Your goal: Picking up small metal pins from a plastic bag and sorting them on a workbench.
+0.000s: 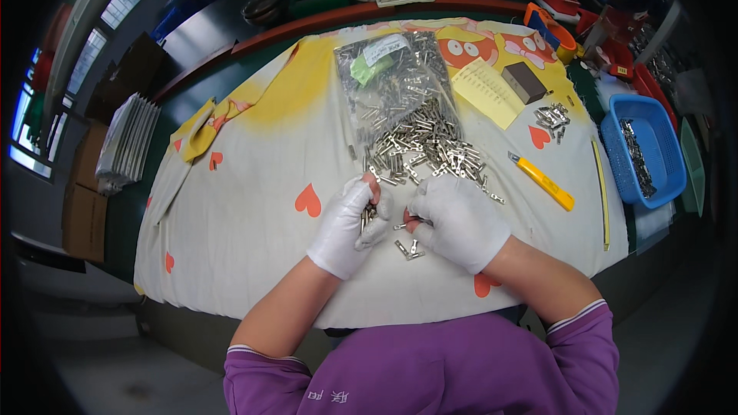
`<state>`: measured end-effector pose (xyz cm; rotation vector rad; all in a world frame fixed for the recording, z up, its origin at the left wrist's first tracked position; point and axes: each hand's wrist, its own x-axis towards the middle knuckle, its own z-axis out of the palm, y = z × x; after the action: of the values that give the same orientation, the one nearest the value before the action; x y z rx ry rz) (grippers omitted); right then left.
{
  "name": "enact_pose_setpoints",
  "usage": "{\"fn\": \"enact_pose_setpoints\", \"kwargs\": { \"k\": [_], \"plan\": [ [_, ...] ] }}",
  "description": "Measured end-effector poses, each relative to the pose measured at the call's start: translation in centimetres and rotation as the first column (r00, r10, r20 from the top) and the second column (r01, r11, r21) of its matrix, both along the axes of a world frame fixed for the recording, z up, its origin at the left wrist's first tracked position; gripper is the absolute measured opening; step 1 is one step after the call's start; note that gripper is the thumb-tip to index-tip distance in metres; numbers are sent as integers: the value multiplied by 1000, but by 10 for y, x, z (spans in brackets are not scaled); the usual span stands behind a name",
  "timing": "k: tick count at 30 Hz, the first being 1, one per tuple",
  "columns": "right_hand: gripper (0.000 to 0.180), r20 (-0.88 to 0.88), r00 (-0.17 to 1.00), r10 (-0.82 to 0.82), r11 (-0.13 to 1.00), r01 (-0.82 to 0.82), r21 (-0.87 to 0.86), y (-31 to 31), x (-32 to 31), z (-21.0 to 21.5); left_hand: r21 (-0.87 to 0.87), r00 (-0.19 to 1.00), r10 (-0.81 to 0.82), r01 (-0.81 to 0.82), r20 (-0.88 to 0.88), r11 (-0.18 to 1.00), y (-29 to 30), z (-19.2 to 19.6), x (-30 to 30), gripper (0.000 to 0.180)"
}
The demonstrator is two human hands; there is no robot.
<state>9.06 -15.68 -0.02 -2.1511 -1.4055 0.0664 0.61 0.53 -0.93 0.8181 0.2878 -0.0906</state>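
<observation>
White gloves with bare fingertips cover both my hands. My left hand (pixel 354 221) is curled around several small metal parts, whose ends show between thumb and fingers. Close beside it on the right, my right hand (pixel 453 219) pinches one small silvery metal part (pixel 400 227) between thumb and fingers. Below the hands, a few loose metal parts (pixel 410 250) lie on the cloth. Just beyond them spreads a heap of slim metal parts with holes (pixel 430 142), spilling from the mouth of a clear plastic bag (pixel 361 107). The bag bears a white label and a green patch.
A yellow utility knife (pixel 544 184) lies on the patterned cloth (pixel 254 246), right of the heap. Behind it are a yellow note (pixel 489 93), a dark block (pixel 524 82) and a small pile of metal parts (pixel 552 117). A blue basket (pixel 611 146) stands at right, stacked sheets (pixel 129 138) at left.
</observation>
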Motion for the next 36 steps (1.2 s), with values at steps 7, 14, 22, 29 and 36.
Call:
{"fn": "enact_pose_setpoints", "kwargs": {
  "k": [7, 14, 22, 29, 36],
  "plan": [
    [8, 45, 999, -29, 999, 28, 21, 1, 4, 2, 99, 1000, 4, -3, -16, 995, -1, 4, 2, 19],
    [6, -22, 1000, -19, 998, 18, -59, -1, 6, 5, 242, 999, 6, 4, -41, 970, -6, 7, 1, 15],
    [8, -141, 987, -71, 987, 90, 134, -8, 10, 15, 473, 988, -68, 126, -138, 872, -11, 10, 0, 16],
    [10, -357, 930, -88, 973, 157, 170, -6, 5, 14, 467, 989, -3, 73, -148, 881, -13, 12, 0, 14],
    [13, -449, 889, -87, 978, 162, 133, -7, 3, 12, 534, 991, 10, 62, -131, 843, -18, 17, -1, 11]
  ]
}}
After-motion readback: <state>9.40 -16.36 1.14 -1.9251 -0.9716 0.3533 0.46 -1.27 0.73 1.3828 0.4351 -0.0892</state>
